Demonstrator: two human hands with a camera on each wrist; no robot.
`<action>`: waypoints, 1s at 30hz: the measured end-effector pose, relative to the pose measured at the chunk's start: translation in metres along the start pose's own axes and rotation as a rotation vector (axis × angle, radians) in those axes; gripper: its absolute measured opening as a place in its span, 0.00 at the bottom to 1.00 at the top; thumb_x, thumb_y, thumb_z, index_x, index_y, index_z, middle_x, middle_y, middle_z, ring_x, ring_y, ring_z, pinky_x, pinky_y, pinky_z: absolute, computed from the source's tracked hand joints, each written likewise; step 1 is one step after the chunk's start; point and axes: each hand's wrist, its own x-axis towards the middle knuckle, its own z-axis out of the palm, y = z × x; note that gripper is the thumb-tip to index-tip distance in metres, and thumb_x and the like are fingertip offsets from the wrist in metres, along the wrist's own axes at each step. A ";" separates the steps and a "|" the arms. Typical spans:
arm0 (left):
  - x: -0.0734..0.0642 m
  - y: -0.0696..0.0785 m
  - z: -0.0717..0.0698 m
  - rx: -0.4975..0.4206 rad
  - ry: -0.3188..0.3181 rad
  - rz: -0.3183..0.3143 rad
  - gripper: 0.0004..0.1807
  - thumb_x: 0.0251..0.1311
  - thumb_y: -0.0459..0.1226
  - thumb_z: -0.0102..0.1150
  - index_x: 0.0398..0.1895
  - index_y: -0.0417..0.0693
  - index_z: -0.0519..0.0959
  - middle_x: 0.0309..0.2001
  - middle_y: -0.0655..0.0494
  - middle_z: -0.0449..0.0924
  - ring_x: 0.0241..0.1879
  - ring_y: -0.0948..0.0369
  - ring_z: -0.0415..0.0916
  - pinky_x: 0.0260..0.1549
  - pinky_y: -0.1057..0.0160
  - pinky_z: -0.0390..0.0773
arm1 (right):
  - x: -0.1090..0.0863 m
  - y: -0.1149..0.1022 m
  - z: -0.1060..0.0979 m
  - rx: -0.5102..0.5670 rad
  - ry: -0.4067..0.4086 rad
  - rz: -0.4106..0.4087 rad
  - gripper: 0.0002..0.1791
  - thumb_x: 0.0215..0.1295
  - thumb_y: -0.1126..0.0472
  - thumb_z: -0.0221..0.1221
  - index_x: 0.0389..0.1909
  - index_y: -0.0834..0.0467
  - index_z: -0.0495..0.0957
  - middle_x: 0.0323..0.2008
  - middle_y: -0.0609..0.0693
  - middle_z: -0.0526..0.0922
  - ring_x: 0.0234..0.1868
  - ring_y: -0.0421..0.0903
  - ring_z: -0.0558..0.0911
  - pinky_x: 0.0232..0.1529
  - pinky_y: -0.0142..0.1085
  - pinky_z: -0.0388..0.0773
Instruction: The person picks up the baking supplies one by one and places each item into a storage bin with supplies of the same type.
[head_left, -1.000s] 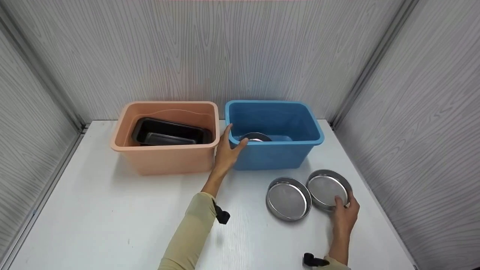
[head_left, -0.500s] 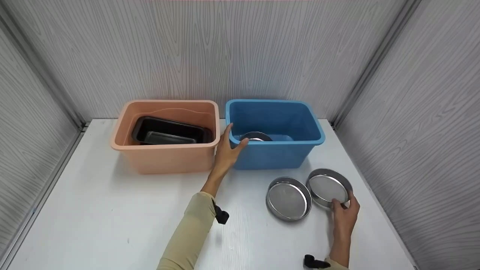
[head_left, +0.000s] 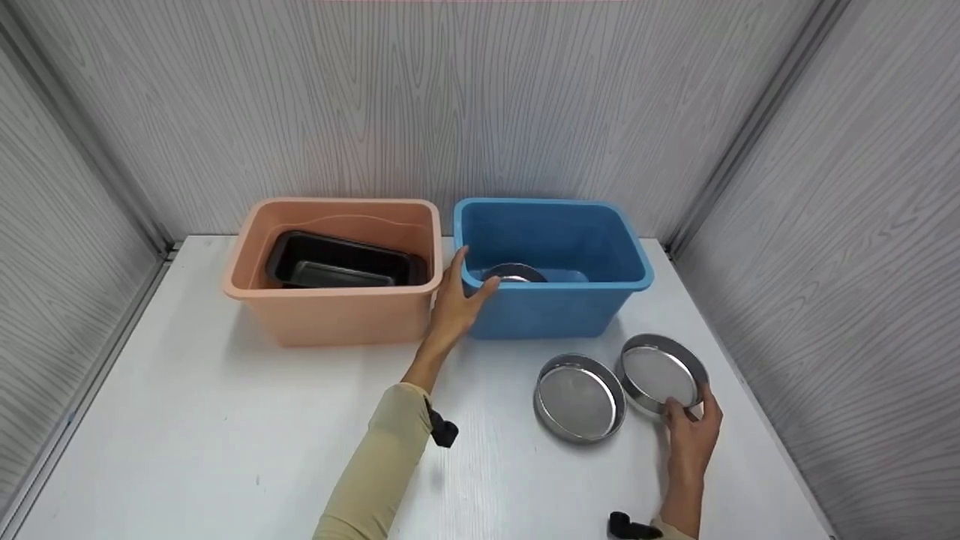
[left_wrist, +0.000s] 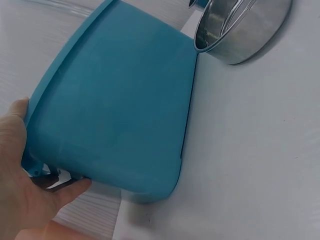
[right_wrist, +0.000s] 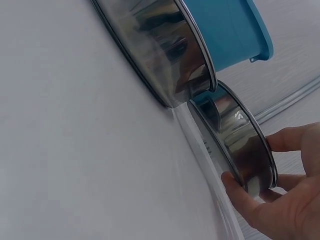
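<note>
In the head view, my right hand (head_left: 691, 435) pinches the near edge of a round metal sieve (head_left: 660, 369), thumb on one side and fingers on the other. The right wrist view shows that sieve (right_wrist: 240, 135) tilted, its held edge raised. Just to its left a second, similar sieve (head_left: 579, 399) lies flat on the table. My left hand (head_left: 453, 306) grips the near left corner of a blue bin (head_left: 544, 315), with the thumb over the front rim. In the left wrist view, its fingers reach round the bin's side (left_wrist: 110, 110).
Left of the blue bin stands an orange bin (head_left: 337, 319) holding a black loaf pan (head_left: 341, 262). A round metal piece (head_left: 514, 273) lies inside the blue bin. Wood-grain panels (head_left: 480, 97) enclose the white table (head_left: 187, 435) at the back and sides.
My right thumb has moved from inside the sieve to its near edge, and that edge has come up a little. My left hand keeps its hold on the blue bin.
</note>
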 end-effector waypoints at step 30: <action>0.000 -0.001 -0.001 -0.012 -0.030 0.004 0.49 0.69 0.62 0.59 0.85 0.65 0.46 0.84 0.52 0.46 0.82 0.52 0.47 0.76 0.41 0.55 | -0.003 -0.021 0.000 -0.005 0.023 -0.034 0.40 0.72 0.65 0.58 0.82 0.57 0.55 0.80 0.59 0.51 0.52 0.40 0.73 0.49 0.18 0.77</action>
